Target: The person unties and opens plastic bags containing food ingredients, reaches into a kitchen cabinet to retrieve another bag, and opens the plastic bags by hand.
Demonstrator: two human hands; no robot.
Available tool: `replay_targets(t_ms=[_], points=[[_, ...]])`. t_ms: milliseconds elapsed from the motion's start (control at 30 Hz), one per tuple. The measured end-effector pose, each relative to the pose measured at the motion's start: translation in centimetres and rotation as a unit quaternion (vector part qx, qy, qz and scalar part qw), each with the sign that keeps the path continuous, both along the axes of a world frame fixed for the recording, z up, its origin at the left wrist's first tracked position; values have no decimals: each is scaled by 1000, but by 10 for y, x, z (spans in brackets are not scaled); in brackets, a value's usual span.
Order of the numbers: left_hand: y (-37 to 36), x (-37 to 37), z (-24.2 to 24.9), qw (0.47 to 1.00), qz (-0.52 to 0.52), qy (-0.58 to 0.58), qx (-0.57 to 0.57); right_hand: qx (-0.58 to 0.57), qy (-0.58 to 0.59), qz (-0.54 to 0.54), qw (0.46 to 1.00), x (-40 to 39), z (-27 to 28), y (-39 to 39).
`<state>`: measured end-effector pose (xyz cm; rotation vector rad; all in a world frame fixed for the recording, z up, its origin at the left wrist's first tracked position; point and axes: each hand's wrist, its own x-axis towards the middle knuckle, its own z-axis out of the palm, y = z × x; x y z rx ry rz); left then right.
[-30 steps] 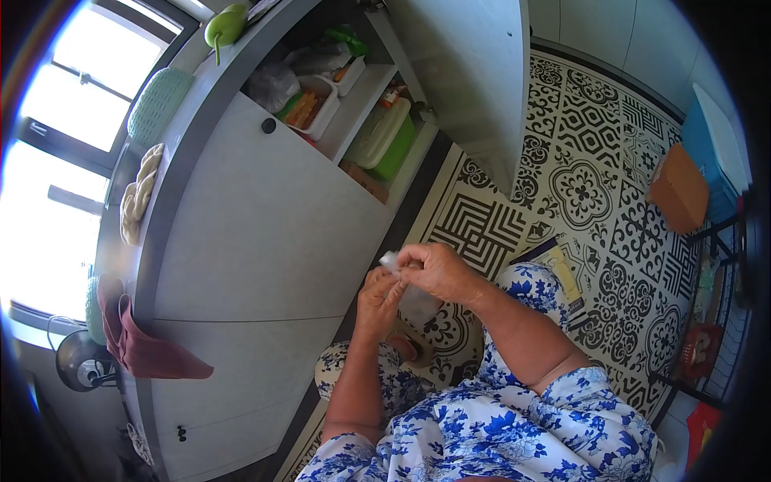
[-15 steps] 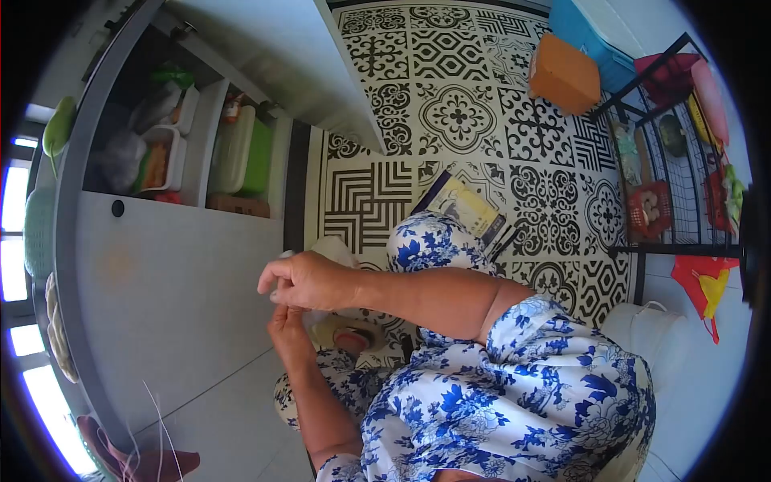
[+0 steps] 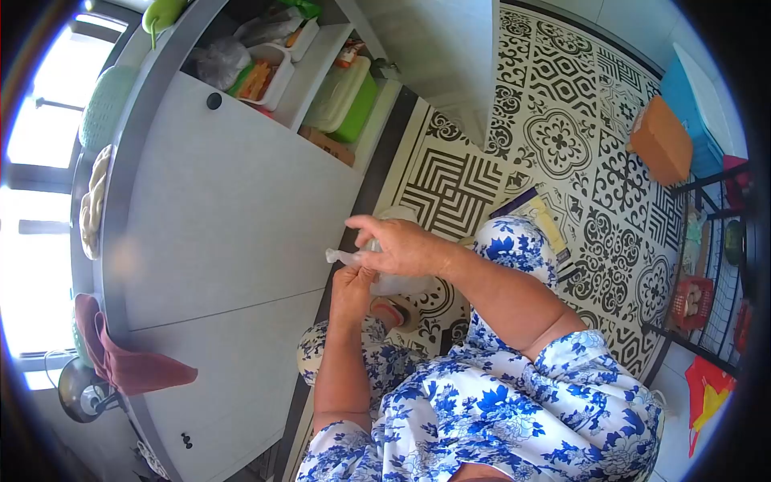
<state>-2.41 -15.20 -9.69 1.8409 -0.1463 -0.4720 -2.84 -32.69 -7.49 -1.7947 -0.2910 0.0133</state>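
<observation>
A translucent white plastic bag (image 3: pixel 401 283) hangs beneath my two hands, its twisted top end sticking out to their left. My left hand (image 3: pixel 352 293) is closed around the gathered neck of the bag from below. Just above it, my right hand (image 3: pixel 395 245) pinches the same neck between thumb and lower fingers, with the index finger lifted. The hands nearly touch each other. What the bag contains is hidden behind my hands and wrist.
An open cabinet (image 3: pixel 229 193) at the left holds a green-and-white container (image 3: pixel 345 100) and small trays. A yellow-and-dark packet (image 3: pixel 554 221) lies on the patterned floor past my knee. An orange stool (image 3: pixel 662 142) and a wire rack (image 3: pixel 717 273) stand at the right.
The view has turned, so the cabinet and floor appear shifted right. The bag's twisted end now shows beyond my hands, and my right index finger is raised.
</observation>
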Motion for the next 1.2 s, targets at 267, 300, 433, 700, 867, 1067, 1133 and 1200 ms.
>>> replay_targets(t_ms=[267,300,433,700,867,1067,1133,1200], points=[[13,9,9,995,82,40,-35,-99,-58,33,993,5,-20,4],[12,9,12,995,84,50,12,-87,-49,14,995,3,-19,3],[-2,6,25,993,118,-5,7,-115,-74,-39,990,8,-29,6],[21,19,12,983,102,32,-151,-132,-1,33,991,6,-10,4],[14,14,12,991,90,-17,-99,-173,36,2,984,6,-16,5],[-7,2,20,991,76,-66,-83,-102,24,12,994,7,-16,6],[-6,1,21,993,64,-83,-54,-124,31,35,991,6,-15,6],[-4,0,15,991,82,-87,-67,-105,16,34,994,4,-10,1]])
